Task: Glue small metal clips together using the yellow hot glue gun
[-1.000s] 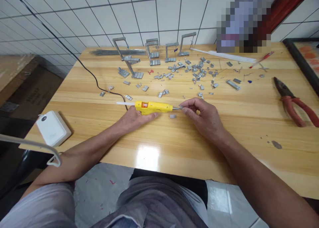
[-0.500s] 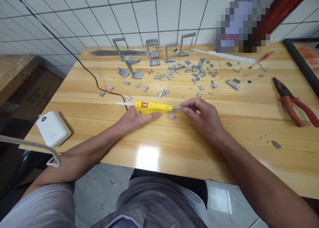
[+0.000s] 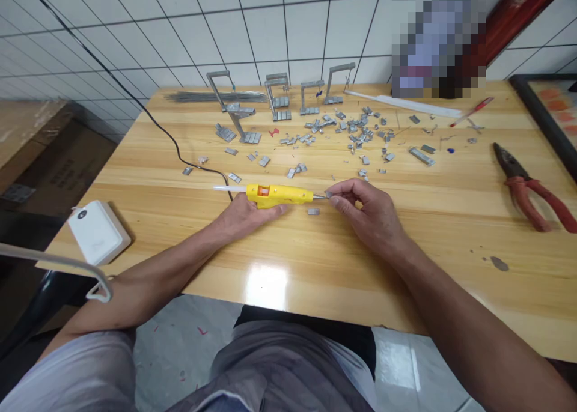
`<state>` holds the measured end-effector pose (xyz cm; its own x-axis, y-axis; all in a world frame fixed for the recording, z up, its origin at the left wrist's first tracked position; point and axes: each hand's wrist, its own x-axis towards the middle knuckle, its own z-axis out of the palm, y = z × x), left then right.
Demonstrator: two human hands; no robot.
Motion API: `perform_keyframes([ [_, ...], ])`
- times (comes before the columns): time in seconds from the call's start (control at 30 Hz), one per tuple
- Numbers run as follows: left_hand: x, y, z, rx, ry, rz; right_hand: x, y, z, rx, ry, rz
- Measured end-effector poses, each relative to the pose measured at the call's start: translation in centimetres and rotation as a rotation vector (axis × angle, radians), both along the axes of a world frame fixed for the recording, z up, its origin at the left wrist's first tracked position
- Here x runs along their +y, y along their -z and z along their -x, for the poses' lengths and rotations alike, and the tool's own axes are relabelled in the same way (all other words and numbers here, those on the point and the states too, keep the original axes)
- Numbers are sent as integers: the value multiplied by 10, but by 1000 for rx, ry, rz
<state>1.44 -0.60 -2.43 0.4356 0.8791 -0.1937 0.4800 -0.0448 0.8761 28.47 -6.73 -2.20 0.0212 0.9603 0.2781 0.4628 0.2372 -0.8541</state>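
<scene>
My left hand (image 3: 246, 215) is wrapped round a yellow glue gun (image 3: 288, 194), which lies level with its nozzle pointing right. A clear glue stick (image 3: 229, 188) sticks out of its back end. Between the thumb and forefinger of my right hand (image 3: 367, 208) a small grey metal piece (image 3: 329, 194) is pinched, mostly covered by the fingertips. The nozzle tip meets this piece or comes very close to it. Just below the nozzle, another flat grey piece (image 3: 313, 211) lies on the wooden table (image 3: 342, 274).
Several small grey frames (image 3: 282, 99) stand at the back, with many loose grey pieces (image 3: 360, 127) before them. Red-handled pliers (image 3: 518, 181) lie right, near a red pen (image 3: 472, 112). A white power bank (image 3: 98, 233) sits left. A black cable (image 3: 174, 142) runs to the glue gun.
The view has shifted very slightly. Both hands, the glue gun and the pinched piece hold nearly the same positions.
</scene>
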Motion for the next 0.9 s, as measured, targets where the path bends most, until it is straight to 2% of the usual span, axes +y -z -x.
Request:
perform_keyframes([
  [0.43, -2, -2, -1, 48, -15, 7, 0, 0, 1, 9, 7, 22],
  [0.63, 0, 1, 0, -3, -9, 9, 0, -3, 1, 27, 14, 36],
  [0.9, -2, -3, -1, 9, 6, 0, 0, -3, 1, 17, 11, 50],
])
